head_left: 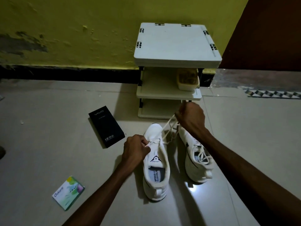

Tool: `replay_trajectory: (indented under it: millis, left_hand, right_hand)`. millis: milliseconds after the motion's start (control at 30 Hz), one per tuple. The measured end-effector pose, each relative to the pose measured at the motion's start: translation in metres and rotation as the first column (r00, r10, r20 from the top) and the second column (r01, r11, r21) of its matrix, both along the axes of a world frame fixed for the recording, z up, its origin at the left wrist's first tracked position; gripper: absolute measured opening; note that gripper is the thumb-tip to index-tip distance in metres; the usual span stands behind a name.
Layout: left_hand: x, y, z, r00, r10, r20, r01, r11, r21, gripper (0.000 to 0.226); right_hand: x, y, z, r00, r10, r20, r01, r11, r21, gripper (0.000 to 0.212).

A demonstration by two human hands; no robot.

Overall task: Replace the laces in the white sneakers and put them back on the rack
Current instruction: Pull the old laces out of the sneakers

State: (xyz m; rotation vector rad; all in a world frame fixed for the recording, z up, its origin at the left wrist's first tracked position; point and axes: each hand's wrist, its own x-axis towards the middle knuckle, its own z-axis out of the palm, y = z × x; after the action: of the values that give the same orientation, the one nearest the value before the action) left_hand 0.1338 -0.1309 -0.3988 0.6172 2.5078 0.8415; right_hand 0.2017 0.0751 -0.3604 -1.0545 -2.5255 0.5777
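Observation:
Two white sneakers stand side by side on the floor, toes toward the rack. The left sneaker point(156, 162) has a white lace point(164, 128) running through its lowest eyelets. My left hand point(136, 149) pinches one lace end beside the tongue. My right hand point(190, 117) grips the other part of the lace and holds it up and taut above the toes. The right sneaker point(197, 155) is laced, and my right forearm crosses over it. A white three-tier shoe rack point(175, 44) stands against the wall just beyond the shoes.
A lidded food container point(188, 79) sits on the rack's middle shelf. A black phone box point(106, 126) lies on the floor left of the shoes. A small green-and-white packet point(68, 193) lies near my left forearm. A yellow wall is behind.

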Motion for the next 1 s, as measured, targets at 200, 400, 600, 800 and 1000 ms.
replay_trajectory:
  millis: [200, 400, 600, 800, 1000]
  left_hand:
    - [0.001, 0.003, 0.002, 1.0, 0.008, 0.001, -0.008, 1.0, 0.002, 0.008]
    - [0.001, 0.003, 0.005, 0.998, -0.052, -0.042, 0.05, 0.998, -0.045, 0.012]
    - [0.002, 0.002, 0.002, 0.995, -0.067, -0.072, 0.067, 0.998, -0.01, 0.009]
    - [0.005, 0.002, -0.001, 0.999, -0.028, -0.032, 0.029, 0.999, 0.019, 0.012]
    - [0.006, 0.005, -0.002, 1.0, -0.003, -0.029, 0.003, 1.0, -0.002, 0.01]
  right_hand:
    - [-0.001, -0.049, -0.01, 0.834, 0.504, 0.225, -0.484, 0.864, -0.138, 0.018]
    - [-0.009, -0.081, -0.025, 0.707, 0.528, 0.47, -0.651, 0.745, 0.142, 0.019]
    - [-0.021, -0.066, -0.015, 0.668, 0.515, 0.537, -0.716, 0.641, 0.276, 0.028]
    - [-0.025, 0.003, 0.033, 0.978, 0.098, -0.183, -0.062, 0.98, 0.191, 0.022]
    - [-0.016, -0.036, 0.029, 0.835, -0.201, -0.513, -0.203, 0.754, -0.625, 0.019]
